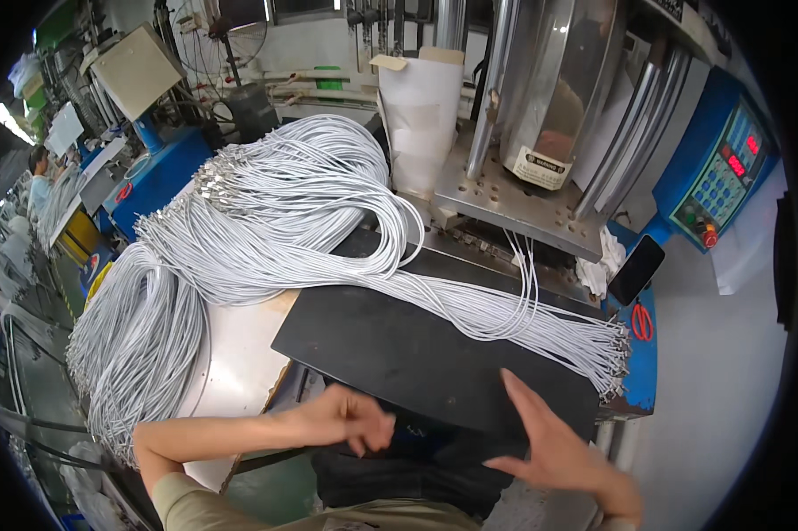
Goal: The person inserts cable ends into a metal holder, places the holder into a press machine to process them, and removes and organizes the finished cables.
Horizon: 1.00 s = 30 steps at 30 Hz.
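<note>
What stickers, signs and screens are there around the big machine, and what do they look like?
Blue control panel: right of the machine, slanted, red lit digits over rows of pale buttons.
White warning sticker: low on the shiny metal cylinder, rectangular, with a black strip.
Black flat phone: propped below the panel, dark screen.
Both hands, left hand and right hand, hold none of these.

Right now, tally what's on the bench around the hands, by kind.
Bundles of white cable: 1 big mass, strands too many to count
Black mat: 1
Black phone: 1
Red-handled scissors: 1
White rag: 1
Hands: 2, left hand, right hand, both empty
Total: 7
</note>
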### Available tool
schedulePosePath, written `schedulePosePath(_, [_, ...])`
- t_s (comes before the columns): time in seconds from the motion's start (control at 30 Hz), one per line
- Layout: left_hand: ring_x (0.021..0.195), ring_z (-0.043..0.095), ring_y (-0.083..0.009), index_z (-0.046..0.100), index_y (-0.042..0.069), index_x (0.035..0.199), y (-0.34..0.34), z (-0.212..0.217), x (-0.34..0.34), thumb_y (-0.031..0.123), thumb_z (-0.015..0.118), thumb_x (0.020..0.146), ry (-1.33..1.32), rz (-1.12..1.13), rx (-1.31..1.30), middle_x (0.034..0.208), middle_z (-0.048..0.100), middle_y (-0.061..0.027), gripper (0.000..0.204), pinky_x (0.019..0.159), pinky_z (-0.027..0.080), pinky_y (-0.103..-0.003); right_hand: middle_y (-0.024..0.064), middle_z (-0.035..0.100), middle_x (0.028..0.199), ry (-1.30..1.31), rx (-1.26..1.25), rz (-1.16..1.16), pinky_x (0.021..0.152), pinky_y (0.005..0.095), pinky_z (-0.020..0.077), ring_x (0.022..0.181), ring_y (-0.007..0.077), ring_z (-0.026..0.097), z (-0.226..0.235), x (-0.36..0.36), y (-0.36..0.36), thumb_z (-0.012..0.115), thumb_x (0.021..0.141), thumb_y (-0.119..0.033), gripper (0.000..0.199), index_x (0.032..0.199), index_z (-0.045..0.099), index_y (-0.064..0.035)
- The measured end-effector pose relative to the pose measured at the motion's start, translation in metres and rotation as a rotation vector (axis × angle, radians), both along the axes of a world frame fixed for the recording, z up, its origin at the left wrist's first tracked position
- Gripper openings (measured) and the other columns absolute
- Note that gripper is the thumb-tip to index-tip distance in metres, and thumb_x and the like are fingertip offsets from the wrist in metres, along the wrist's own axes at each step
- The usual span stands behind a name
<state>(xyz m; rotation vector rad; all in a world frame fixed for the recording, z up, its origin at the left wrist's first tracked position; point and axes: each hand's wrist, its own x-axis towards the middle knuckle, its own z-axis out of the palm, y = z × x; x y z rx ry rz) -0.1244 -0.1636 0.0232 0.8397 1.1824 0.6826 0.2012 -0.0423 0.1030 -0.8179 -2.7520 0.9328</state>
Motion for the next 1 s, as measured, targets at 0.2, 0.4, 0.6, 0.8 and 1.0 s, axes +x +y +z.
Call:
schedulePosePath(0.2, [0.128, 0.059, -0.0276, 0.052, -0.006, 0.139, 0.087, 0.058, -0.037, 0.050, 0.062, 0.101, -0.189, 0.784, 0.497, 0.138, 0.062, -0.0187, 0.069, 0.113, 0.043, -0.040, 0.0282, 0.032, 0.162, 0.470, -0.618, -0.214, 0.119, 0.0431, 0.0363, 0.151, 0.0332, 0.036, -0.019, -0.163, 0.102, 0.083, 0.088, -0.021, 0.098, 0.159, 0.020, 0.0039])
schedulePosePath(0.4, [0.137, 0.050, -0.0333, 0.041, -0.009, 0.146, 0.171, 0.044, -0.073, 0.070, 0.063, 0.092, -0.509, 0.878, 0.239, 0.145, 0.053, -0.0255, 0.098, 0.119, 0.036, -0.045, 0.0298, 0.059, 0.134, 0.425, 0.155, -0.521, 0.096, 0.0505, 0.0514, 0.118, 0.0453, 0.063, -0.060, -0.272, 0.095, 0.074, 0.081, -0.006, 0.078, 0.148, 0.035, 0.0069])
schedulePosePath(0.6, [0.111, 0.064, -0.0337, 0.049, -0.010, 0.135, 0.218, 0.065, -0.129, 0.066, 0.072, 0.087, -0.788, 0.869, 0.744, 0.122, 0.063, -0.0249, 0.092, 0.102, 0.051, -0.048, 0.0338, 0.056, 0.135, 0.557, 0.291, -0.354, 0.096, 0.0536, 0.0509, 0.116, 0.0509, 0.060, -0.065, -0.252, 0.108, 0.064, 0.082, -0.003, 0.078, 0.151, 0.031, 0.0066])
schedulePosePath(0.8, [0.084, 0.069, -0.0275, 0.058, -0.007, 0.117, 0.217, 0.069, -0.255, 0.060, 0.076, 0.088, -0.228, 1.173, 0.785, 0.085, 0.067, -0.0170, 0.075, 0.081, 0.060, -0.043, 0.0372, 0.056, 0.133, 0.416, 0.214, -0.361, 0.095, 0.0534, 0.0516, 0.112, 0.0506, 0.063, -0.070, -0.253, 0.132, 0.066, 0.084, -0.011, 0.082, 0.153, 0.027, 0.0107])
schedulePosePath(1.0, [0.055, 0.063, -0.0217, 0.036, 0.019, 0.160, 0.271, 0.014, -0.253, 0.011, 0.071, 0.088, 1.548, 0.387, 0.610, 0.066, 0.062, -0.0131, 0.081, 0.064, 0.058, -0.038, 0.0379, 0.060, 0.124, 0.358, 0.320, -0.185, 0.095, 0.0510, 0.0530, 0.107, 0.0483, 0.065, -0.074, -0.173, 0.170, 0.078, 0.087, -0.039, 0.102, 0.149, 0.024, 0.0206])
